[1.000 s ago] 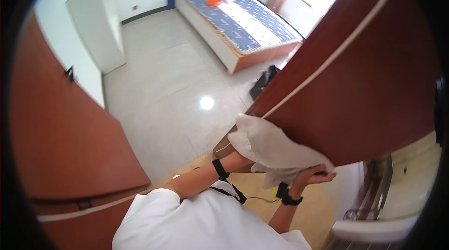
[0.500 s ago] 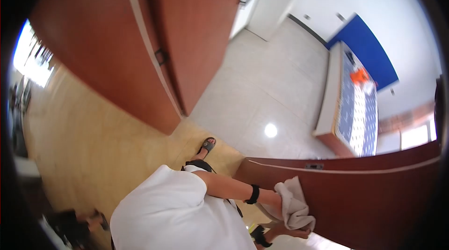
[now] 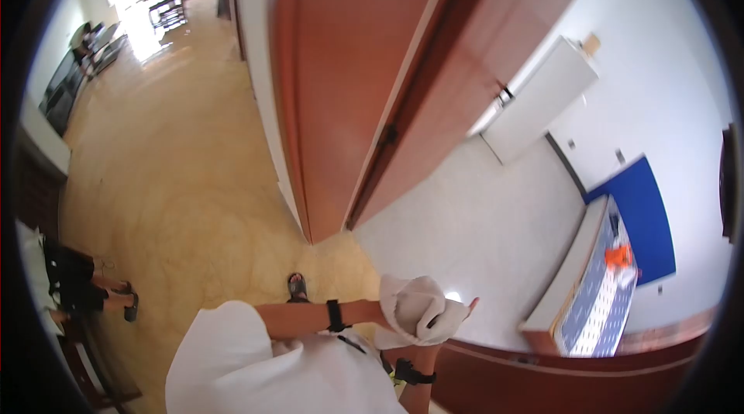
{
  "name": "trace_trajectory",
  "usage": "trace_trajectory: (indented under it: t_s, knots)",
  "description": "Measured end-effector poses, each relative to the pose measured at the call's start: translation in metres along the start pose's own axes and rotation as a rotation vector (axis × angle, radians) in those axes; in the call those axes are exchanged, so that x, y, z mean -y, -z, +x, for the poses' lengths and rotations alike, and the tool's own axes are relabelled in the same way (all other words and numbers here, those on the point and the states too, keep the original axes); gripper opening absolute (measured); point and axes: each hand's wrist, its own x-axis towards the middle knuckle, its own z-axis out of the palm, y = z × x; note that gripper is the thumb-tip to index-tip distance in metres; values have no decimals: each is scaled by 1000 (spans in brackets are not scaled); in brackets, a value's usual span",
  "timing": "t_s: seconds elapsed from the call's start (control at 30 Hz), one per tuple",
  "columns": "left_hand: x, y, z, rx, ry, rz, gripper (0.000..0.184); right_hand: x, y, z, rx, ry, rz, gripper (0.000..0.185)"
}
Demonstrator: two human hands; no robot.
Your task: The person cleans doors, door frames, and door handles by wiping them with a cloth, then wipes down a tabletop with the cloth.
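Cloth (image 3: 425,312), off-white and crumpled, lies bunched over both hands in the lower middle of the view, its folds gathered into a loose wad. The left hand (image 3: 371,311) enters it from the left and most of its fingers are covered, so I cannot tell whether they are spread or pressed together. The right hand (image 3: 427,353) comes up from below and is largely behind the cloth; its grip cannot be told either. One fingertip (image 3: 473,305) pokes out past the cloth's right edge, but whose hand it belongs to is unclear. Each wrist wears a black band, the left band (image 3: 335,315) and the right band (image 3: 413,373), and the left arm runs out of a white shirt (image 3: 294,371).

Below and right of the hands a red-brown door (image 3: 573,387) spans the bottom corner, a pale strip along its edge; whether the cloth touches it cannot be told. A tall red-brown panel (image 3: 349,88) rises above, well apart from the hands. Left of the cloth, a sandalled foot (image 3: 297,286) stands on the tan floor (image 3: 170,158). To the right, on grey floor (image 3: 457,212), a bed (image 3: 593,301) stands against a blue headboard (image 3: 639,220), with an orange bag (image 3: 618,257) on it. At far left another person (image 3: 77,282) in black shorts shows at the edge, blurred
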Motion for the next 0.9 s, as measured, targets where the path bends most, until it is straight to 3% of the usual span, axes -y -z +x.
trace_trajectory:
  t_s: [0.07, 0.1, 0.17, 0.2, 0.27, 0.33, 0.37, 0.4, 0.47, 0.53, 0.57, 0.6, 0.67, 0.73, 0.77, 0.83, 0.9]
  knots:
    - [3, 59, -29, 8, 28, 10, 33, 30, -44, 33, 234, -211, 464, 55]
    - [2, 82, -43, -21, 50, 26, 35, 48, -66, 44, 268, -430, 808, 48]
    - [1, 123, -66, -89, 84, 65, 41, 54, -98, 46, 393, -509, 1053, 42]
    - [0, 141, -74, -133, 92, 78, 44, 31, -125, 48, 479, -346, 961, 43]
    - [0, 182, -85, -236, 96, 112, 50, -57, -208, 89, 660, -402, 1154, 46]
    - [2, 229, -88, -364, 107, -7, 56, -40, -240, 125, 366, -331, 1053, 31]
    - [3, 250, -89, -428, 105, -105, 59, 26, -229, 150, 205, -106, 909, 25]
    - [-32, 277, -90, -465, 68, 239, 61, 98, -216, 175, 13, 83, 732, 20]
    - [-66, 313, -89, -539, 18, 616, 62, 157, -205, 232, 37, 245, 822, 40]
    - [-83, 344, -81, -622, -18, 679, 61, 249, -187, 242, -95, 419, 702, 48]
    - [-89, 355, -76, -664, -35, 704, 61, 264, -194, 255, -202, 590, 549, 66]
    - [-93, 362, -73, -711, -49, 725, 61, 275, -207, 260, -128, 628, 673, 63]
    - [-100, 372, -63, -825, -45, 787, 58, 279, -241, 269, -201, 842, 371, 84]
    - [-108, 380, -45, -944, -17, 865, 53, 261, -288, 265, -226, 850, 278, 85]
    - [-95, 386, -44, -870, 76, 841, 53, 245, -309, 266, -239, 852, 229, 85]
    - [-48, 392, -49, -725, 262, 776, 53, 209, -336, 270, -212, 896, 531, 77]
    - [-17, 383, -62, -735, 260, 619, 58, 182, -342, 263, -180, 816, 552, 77]
